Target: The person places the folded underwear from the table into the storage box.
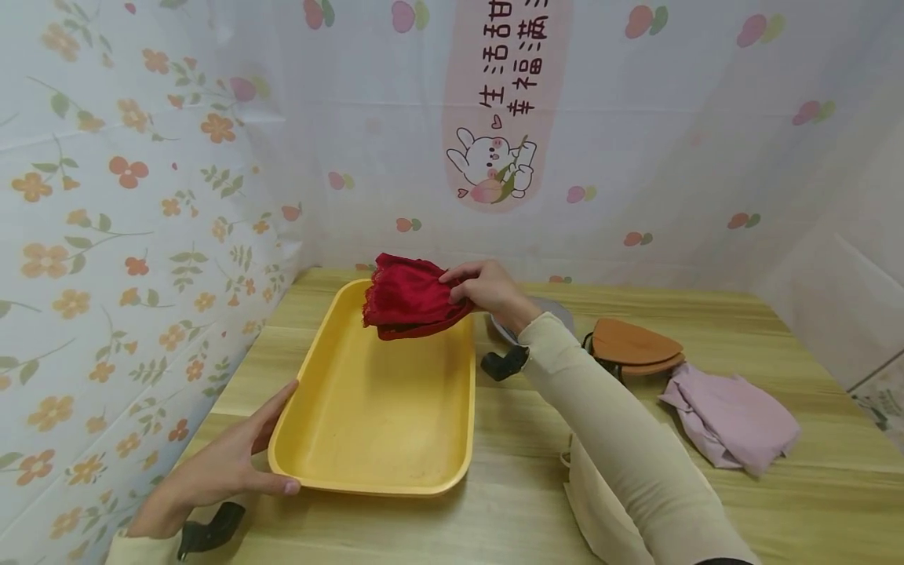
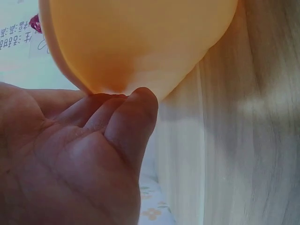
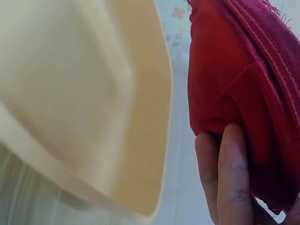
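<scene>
A folded piece of red satin fabric with a lacy edge (image 1: 413,294) hangs over the far end of a yellow tray (image 1: 374,439). My right hand (image 1: 490,292) pinches its right end between thumb and fingers. In the right wrist view, two fingers lie against the red fabric (image 3: 225,79), which has stitched seams, beside the tray wall (image 3: 145,117). My left hand (image 1: 226,463) touches the tray's near left corner from outside, fingers along the left side and thumb at the front rim. From the left wrist, that hand (image 2: 79,145) shows its fingertips against the tray wall (image 2: 140,42).
Right of the tray is a grey round item (image 1: 554,310), partly behind my right wrist. Farther right lie brown rounded-triangular pieces (image 1: 632,344) and a folded pink cloth (image 1: 738,420). A cream fabric item (image 1: 600,502) sits beneath my right forearm. Patterned curtains (image 1: 353,141) border the wooden table (image 1: 523,486).
</scene>
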Tool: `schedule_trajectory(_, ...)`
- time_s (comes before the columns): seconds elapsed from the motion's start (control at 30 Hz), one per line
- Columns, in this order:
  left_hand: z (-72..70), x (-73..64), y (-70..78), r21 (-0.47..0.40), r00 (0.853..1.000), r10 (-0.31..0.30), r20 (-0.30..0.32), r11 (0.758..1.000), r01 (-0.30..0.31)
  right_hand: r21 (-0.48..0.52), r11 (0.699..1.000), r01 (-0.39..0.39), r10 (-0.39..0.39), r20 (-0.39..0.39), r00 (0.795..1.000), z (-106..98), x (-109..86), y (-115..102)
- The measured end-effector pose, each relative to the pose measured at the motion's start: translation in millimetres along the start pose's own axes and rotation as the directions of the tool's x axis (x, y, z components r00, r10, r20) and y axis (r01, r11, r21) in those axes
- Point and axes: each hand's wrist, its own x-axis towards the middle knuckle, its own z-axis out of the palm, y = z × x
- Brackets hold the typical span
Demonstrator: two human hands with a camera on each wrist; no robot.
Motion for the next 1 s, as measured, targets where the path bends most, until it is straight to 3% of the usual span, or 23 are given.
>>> schedule_trajectory(0.27,-0.5,2.6,-0.1,0.025,1.0,0.012,-0.002,1.0,-0.012,-0.006,1.0,-0.002,0.001,-0.063,0.998,16,6.3,3)
schedule_trajectory(1.0,-1.1,0.1,0.8,0.038,1.0,-0.011,0.008,0.999,0.01,-0.007,0.998,-0.062,0.062,-0.02,0.998,61,20.7,21)
